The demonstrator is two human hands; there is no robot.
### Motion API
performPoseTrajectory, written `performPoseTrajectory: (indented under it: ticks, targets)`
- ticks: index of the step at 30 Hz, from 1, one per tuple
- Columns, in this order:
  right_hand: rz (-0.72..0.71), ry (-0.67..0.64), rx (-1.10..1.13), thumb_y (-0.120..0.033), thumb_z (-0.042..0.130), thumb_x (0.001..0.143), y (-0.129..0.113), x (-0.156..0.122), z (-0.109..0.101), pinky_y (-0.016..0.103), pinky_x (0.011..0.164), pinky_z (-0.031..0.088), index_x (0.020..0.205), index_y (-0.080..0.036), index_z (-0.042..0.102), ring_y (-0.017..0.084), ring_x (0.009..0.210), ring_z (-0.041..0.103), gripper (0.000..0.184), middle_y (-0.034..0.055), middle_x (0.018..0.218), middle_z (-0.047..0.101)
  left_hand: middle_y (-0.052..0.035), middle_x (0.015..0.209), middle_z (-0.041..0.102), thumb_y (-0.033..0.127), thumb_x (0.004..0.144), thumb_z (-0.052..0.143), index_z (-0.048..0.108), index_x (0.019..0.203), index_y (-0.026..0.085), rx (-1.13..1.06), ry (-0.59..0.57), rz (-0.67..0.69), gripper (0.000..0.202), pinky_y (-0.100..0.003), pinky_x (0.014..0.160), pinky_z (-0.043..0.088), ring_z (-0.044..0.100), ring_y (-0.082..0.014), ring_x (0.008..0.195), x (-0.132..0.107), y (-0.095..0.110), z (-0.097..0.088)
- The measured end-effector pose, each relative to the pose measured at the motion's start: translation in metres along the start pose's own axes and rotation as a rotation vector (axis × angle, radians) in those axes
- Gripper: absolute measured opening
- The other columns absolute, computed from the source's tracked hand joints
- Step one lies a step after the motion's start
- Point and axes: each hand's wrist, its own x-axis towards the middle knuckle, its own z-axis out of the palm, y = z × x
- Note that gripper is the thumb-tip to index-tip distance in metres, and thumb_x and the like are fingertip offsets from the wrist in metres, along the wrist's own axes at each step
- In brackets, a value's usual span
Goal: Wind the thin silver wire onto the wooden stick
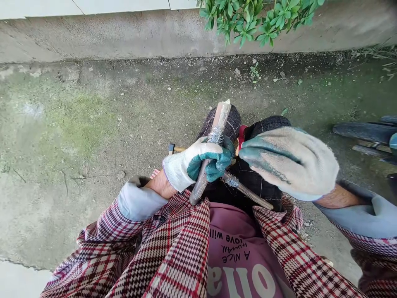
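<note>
My left hand, in a white glove with a green coated palm, is closed around a thick wooden stick held at a slant over my lap. Silvery wire is wound in many turns around the stick just above the fist. A thinner stick, also bound with wire, slants down to the right from beneath that hand. My right hand, in a similar stained glove, is to the right of the sticks. Its fingers are pressed together and point left; anything between their tips is too small or hidden to make out.
A narrow bar with a dark end shows behind my left wrist. A red object is between my knees. A low wall and a green shrub are ahead. Dark furniture-like legs stand at the right.
</note>
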Motion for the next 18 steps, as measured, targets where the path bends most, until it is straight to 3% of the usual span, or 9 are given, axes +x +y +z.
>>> performPoseTrajectory:
  ticks: [4,10,13,18]
  targets:
    - [-0.070,-0.015,0.020,-0.030,0.062,0.098,0.0000,0.0033,0.0043,0.035,0.083,0.058,0.107,-0.032,0.071,0.022,0.102,0.070,0.013,0.0005,0.106,0.076,0.0042,0.041,0.033,0.036,0.066,0.066,0.044,0.054,0.020,0.002,-0.065,-0.018,0.030,-0.025,0.044,0.030,0.036,-0.0089,0.043,-0.0001,0.0030,0.0026]
    - [0.010,-0.122,0.068,-0.032,0.055,0.101,-0.0007,0.0091,0.0041,0.036,0.080,0.057,0.105,-0.031,0.073,0.022,0.100,0.069,0.018,0.0017,0.104,0.075,0.0036,0.042,0.039,0.026,0.063,0.067,0.053,0.053,0.017,-0.050,-0.124,-0.026,0.019,-0.022,0.039,0.029,0.036,-0.0072,0.038,-0.0001,0.0060,0.0085]
    - [-0.019,-0.152,0.054,-0.030,0.050,0.103,0.0008,0.0095,0.0019,0.038,0.080,0.056,0.106,-0.030,0.073,0.022,0.100,0.068,0.023,0.0020,0.105,0.075,0.0030,0.043,0.042,0.026,0.060,0.069,0.051,0.051,0.017,-0.021,-0.097,0.004,0.022,-0.023,0.038,0.030,0.038,-0.0073,0.037,0.0016,0.0045,0.0090]
    - [-0.188,-0.171,-0.088,-0.024,0.049,0.103,0.0066,0.0100,0.0020,0.037,0.081,0.055,0.104,-0.026,0.073,0.020,0.097,0.067,0.024,0.0016,0.104,0.076,0.0009,0.049,0.053,0.026,0.061,0.070,0.057,0.056,0.016,0.090,0.006,0.020,0.017,-0.023,0.039,0.034,0.042,-0.0075,0.038,0.0044,-0.0009,0.0049]
